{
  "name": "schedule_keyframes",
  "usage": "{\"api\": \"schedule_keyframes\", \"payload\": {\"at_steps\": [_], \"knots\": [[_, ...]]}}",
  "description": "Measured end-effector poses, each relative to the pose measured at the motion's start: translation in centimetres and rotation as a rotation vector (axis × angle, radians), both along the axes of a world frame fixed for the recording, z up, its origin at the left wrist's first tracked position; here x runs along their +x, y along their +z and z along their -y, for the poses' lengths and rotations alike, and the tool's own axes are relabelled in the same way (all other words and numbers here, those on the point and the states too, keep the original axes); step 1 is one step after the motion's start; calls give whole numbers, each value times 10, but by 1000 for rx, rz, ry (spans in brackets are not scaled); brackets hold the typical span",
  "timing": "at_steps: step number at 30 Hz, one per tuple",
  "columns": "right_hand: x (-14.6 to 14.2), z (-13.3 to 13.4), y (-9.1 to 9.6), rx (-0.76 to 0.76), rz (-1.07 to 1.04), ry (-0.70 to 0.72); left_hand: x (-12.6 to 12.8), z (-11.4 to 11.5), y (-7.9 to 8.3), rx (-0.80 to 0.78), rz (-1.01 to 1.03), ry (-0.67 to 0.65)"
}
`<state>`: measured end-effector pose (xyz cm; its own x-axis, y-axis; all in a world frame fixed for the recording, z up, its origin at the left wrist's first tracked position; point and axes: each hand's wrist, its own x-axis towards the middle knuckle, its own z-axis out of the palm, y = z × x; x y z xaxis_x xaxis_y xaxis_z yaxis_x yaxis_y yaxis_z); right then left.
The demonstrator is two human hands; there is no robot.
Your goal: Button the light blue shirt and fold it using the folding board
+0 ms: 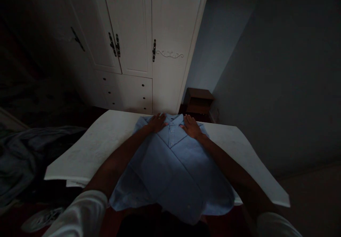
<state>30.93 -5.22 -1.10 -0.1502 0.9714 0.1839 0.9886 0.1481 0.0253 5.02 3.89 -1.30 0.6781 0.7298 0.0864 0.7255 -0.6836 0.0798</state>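
Note:
A light blue collared shirt lies spread on a white table, its collar at the far edge and its lower part hanging over the near edge. The sleeves look folded across the front, below the buttoned placket. My left hand rests flat on the shirt just left of the collar, fingers stretched out. On the collar's right side, my right hand also lies flat with its fingers extended. Both palms face down on the cloth.
Beyond the table stands a white wardrobe with dark handles and drawers. A small brown cabinet sits by the far wall. At the left are heaped dark and grey cloths, with a shoe on the floor.

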Motion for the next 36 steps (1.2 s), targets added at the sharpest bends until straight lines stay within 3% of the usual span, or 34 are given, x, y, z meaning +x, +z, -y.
{"api": "schedule_keyframes", "payload": {"at_steps": [2,7,15,25,30,36], "knots": [[3,4,-2,-43,9,25,0,-3,-2,-4,9,-4],[16,3,-9,-157,1,-64,2,-3,-2,-6,1,14],[19,-3,-15,-189,-58,-87,6,-2,5,-31,-42,57],[13,3,-6,-211,-32,-125,13,-3,8,-68,-28,97],[8,8,-1,-196,-13,-170,9,15,15,-3,25,71],[-14,31,9,-9,-3,-104,0,55,32,86,153,36]]}}
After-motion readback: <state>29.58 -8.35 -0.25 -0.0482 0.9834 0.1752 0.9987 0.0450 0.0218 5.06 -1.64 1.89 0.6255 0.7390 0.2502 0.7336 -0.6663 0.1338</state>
